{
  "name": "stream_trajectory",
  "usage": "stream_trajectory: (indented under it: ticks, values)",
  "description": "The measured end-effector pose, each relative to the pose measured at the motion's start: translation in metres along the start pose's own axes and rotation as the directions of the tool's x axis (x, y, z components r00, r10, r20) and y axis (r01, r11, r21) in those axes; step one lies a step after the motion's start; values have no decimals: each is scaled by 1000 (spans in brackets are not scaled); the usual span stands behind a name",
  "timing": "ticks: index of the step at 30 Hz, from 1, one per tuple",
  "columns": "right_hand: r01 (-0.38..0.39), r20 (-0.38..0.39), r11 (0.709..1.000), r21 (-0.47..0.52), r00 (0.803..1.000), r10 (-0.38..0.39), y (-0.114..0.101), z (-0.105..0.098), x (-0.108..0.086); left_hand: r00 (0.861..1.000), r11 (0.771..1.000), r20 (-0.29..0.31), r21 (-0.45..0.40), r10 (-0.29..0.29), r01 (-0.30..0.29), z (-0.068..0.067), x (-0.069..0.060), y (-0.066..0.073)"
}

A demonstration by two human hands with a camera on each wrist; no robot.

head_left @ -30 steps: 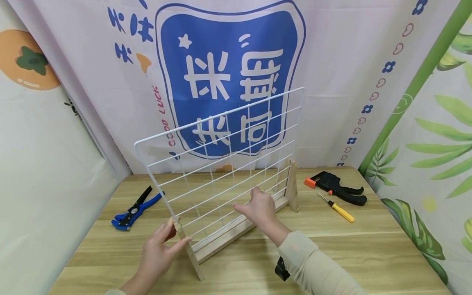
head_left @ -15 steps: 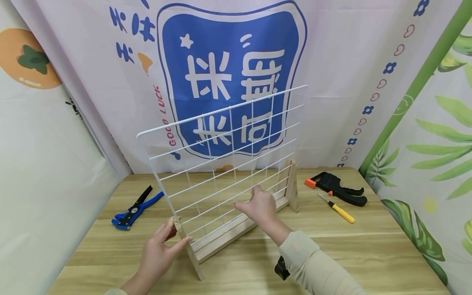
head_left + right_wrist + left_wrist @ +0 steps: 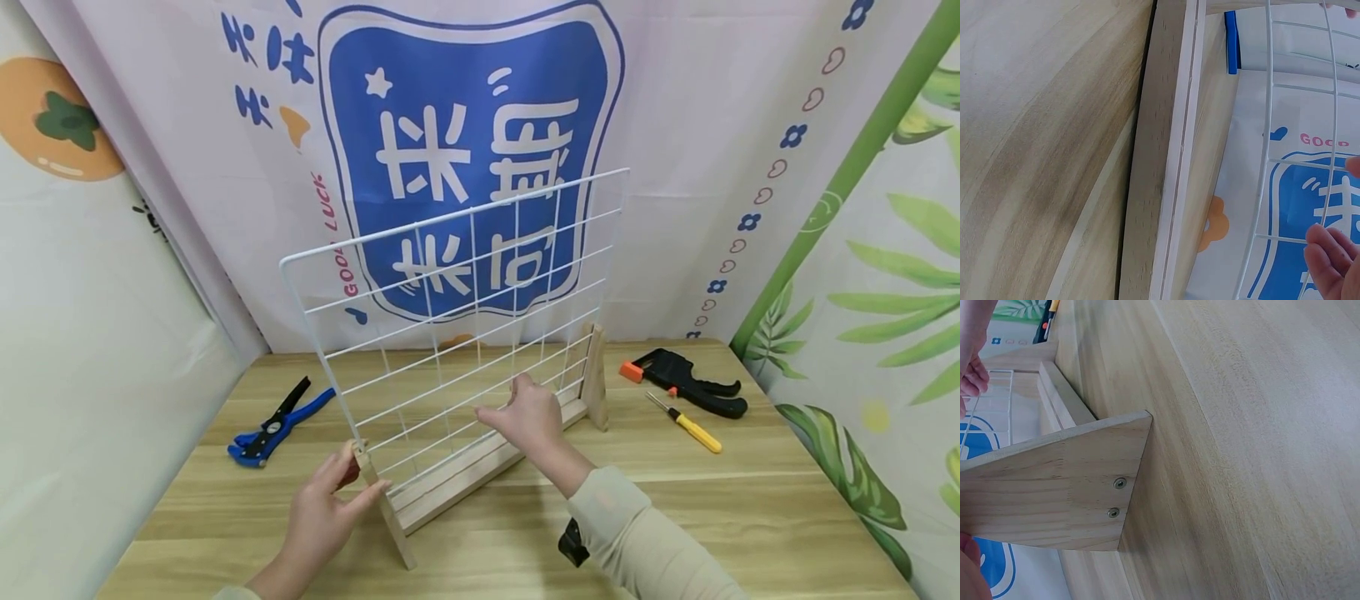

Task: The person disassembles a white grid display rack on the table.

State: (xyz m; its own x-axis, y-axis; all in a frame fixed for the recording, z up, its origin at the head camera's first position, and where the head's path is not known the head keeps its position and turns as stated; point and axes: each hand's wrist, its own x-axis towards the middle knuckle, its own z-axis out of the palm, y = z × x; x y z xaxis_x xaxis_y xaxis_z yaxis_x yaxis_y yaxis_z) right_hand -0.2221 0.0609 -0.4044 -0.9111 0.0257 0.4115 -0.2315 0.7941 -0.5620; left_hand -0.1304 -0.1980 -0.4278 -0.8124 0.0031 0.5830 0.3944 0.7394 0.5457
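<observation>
Between wooden uprights (image 3: pixel 1054 494), wire grid (image 3: pixel 477 335).

White wire grid (image 3: pixel 477 299) above the grooved crosspiece (image 3: pixel 472 477) of a pale wooden stand (image 3: pixel 1063 494), between its sideboards (image 3: pixel 595 379)

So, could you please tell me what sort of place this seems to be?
Probably a small assembly corner: a wood-grain table holding a yellow-handled screwdriver and a wooden stand, with printed sheets behind.
</observation>
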Motion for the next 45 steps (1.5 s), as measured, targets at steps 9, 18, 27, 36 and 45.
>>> stream_trajectory:
  ticks: [9,18,27,36,45]
  values:
    - [12,-12,1000,-9,1000,-12,-1,0,1,1000,1000,-5,-9,9,-9,0,0,1]
    - [14,-15,1000,-12,1000,-14,-2,-1,2,1000,1000,-12,-6,23,-23,2,1,0]
    - [3,-16,1000,1,1000,-3,-4,-4,4,1000,1000,-3,-10,5,-5,3,1,-2]
    - [13,-47,1000,22,999,-12,-4,-4,3,1000,1000,-11,-17,5,-5,4,-2,-3]
    - [20,-54,999,29,998,-18,-6,-7,7,999,1000,-33,-6,18,-19,3,0,0]
